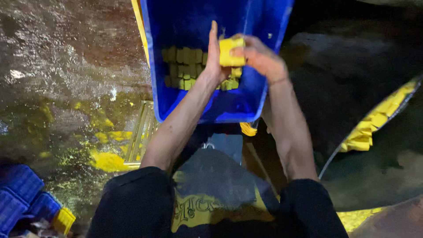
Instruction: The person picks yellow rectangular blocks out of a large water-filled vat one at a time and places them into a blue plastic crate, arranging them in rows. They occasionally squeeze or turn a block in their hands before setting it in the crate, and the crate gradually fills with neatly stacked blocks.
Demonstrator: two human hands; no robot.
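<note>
The floor (66, 66) takes up most of the view: dark, wet and shiny, with yellow smears and crumbs spread over its left part and a thick yellow patch (108, 161) near the person's left elbow. The room is dim, and the right side falls into near black. A big blue tub (185, 105) stands tilted in front of the person, its open side facing the camera, and rows of yellow blocks (185, 68) lie packed against its back wall. To the right, well apart from the tub, a shallow dark tray (398, 112) holds a heap of yellow pieces (370, 128) along its edge. In the lower left corner sit blue crates (20, 194) with a small yellow crate (64, 220) just beside them. A yellow metal rack (143, 132) lies on the floor under the tub's left edge. Above the tub, the left hand (214, 57) is held flat with fingers straight and pressed together, its palm against the side of a yellow block (231, 50). The right hand (260, 57) curls round the same block from the other side, gripping it.
</note>
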